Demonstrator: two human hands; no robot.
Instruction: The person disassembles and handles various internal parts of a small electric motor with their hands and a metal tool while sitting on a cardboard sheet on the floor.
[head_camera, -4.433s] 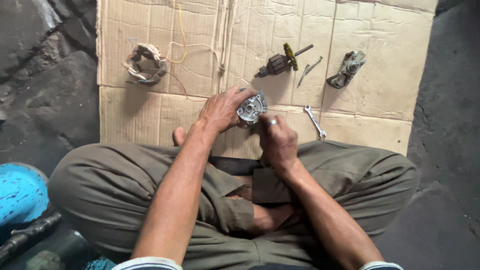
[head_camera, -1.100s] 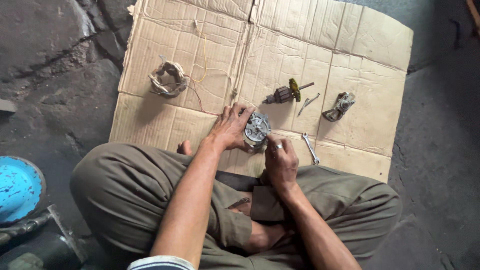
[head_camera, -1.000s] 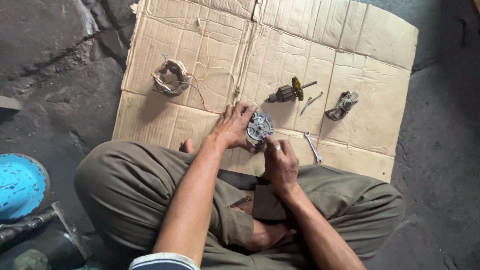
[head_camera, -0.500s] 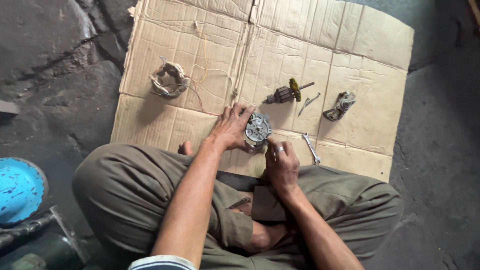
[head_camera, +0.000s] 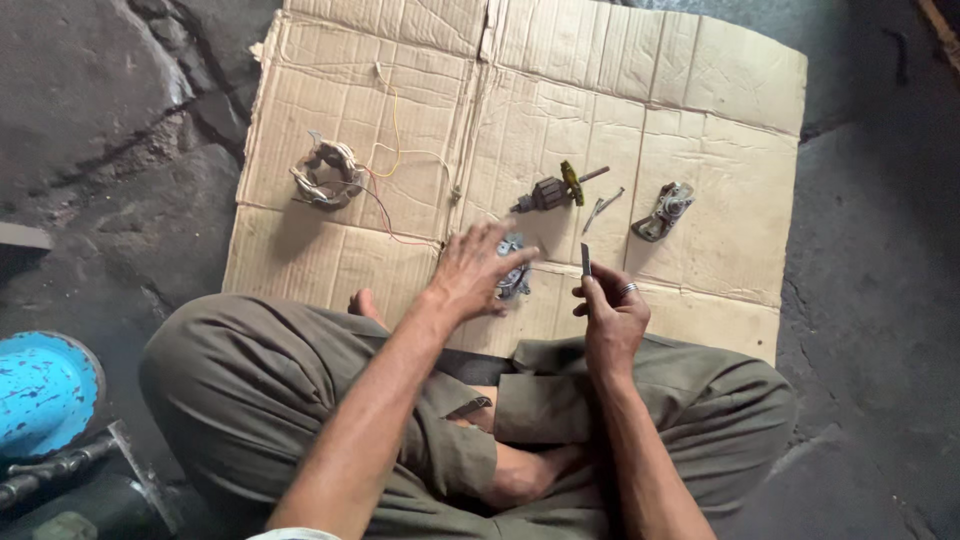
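I sit cross-legged at the near edge of a flattened cardboard sheet (head_camera: 700, 120). My left hand (head_camera: 478, 272) is blurred, fingers spread, hovering over a round grey metal motor part (head_camera: 515, 278) that lies on the cardboard. It grips nothing. My right hand (head_camera: 612, 315), a ring on one finger, pinches a slim metal tool (head_camera: 586, 258) that points upright, just right of the motor part.
On the cardboard lie a wound coil with thin wires (head_camera: 328, 178), a rotor with a yellow-green piece (head_camera: 556, 190), a small metal strip (head_camera: 603, 206) and a metal bracket (head_camera: 664, 212). A blue round object (head_camera: 40, 390) and a metal bar (head_camera: 50, 475) sit at the left.
My left hand has let go of the round motor part and spread open above it. My right hand has drawn away to the right, holding the slim tool upright.
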